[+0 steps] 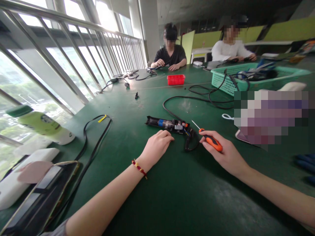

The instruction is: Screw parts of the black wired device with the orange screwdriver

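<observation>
An opened black hand-held corded tool [169, 124] lies on the green table, its inner parts and thin wires exposed and its curved grip bent towards me. My left hand [158, 144] rests just in front of its barrel, fingers curled and pressed together; the fingertips are partly hidden, so whatever they may hold does not show. To the right of the grip, my right hand [221, 150] is closed round the orange-and-black handle of a screwdriver [213, 141]. Its thin metal shaft points up and left, near the tool's rear end and apart from it.
A black cable [182, 97] loops towards a green basket [221, 80] of tools and cords. A red box [176, 80] stands further back. At left are a bottle [46, 126], a phone [46, 193] and a black strap [85, 141]. Two people [171, 54] sit across the table.
</observation>
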`<state>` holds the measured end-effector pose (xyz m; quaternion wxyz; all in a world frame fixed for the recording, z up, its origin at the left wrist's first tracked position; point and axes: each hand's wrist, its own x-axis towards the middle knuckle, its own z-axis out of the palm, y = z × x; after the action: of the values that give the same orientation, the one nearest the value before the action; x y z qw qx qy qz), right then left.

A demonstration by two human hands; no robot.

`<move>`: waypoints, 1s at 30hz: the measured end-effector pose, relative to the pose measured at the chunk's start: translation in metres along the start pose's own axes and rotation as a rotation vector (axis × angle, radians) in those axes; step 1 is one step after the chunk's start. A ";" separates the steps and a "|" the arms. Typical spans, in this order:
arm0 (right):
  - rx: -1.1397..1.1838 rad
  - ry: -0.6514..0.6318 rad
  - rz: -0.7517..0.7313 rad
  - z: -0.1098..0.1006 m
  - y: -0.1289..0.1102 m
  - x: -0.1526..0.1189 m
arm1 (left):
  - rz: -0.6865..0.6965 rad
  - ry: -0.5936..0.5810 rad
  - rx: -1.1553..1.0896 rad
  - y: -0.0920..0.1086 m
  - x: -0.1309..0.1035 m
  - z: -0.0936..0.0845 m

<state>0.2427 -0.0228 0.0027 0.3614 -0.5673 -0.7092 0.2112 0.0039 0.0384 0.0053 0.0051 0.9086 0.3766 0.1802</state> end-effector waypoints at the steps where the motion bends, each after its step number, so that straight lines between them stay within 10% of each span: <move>1: 0.001 -0.033 -0.009 0.000 -0.001 0.000 | -0.001 0.000 0.004 0.001 0.000 0.000; 30: 0.023 -0.218 -0.273 -0.005 -0.004 -0.006 | 0.025 0.048 -0.024 0.005 0.000 0.000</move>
<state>0.2442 -0.0300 0.0068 0.3143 -0.4352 -0.8121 0.2287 0.0074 0.0351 0.0056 0.0047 0.9087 0.3629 0.2063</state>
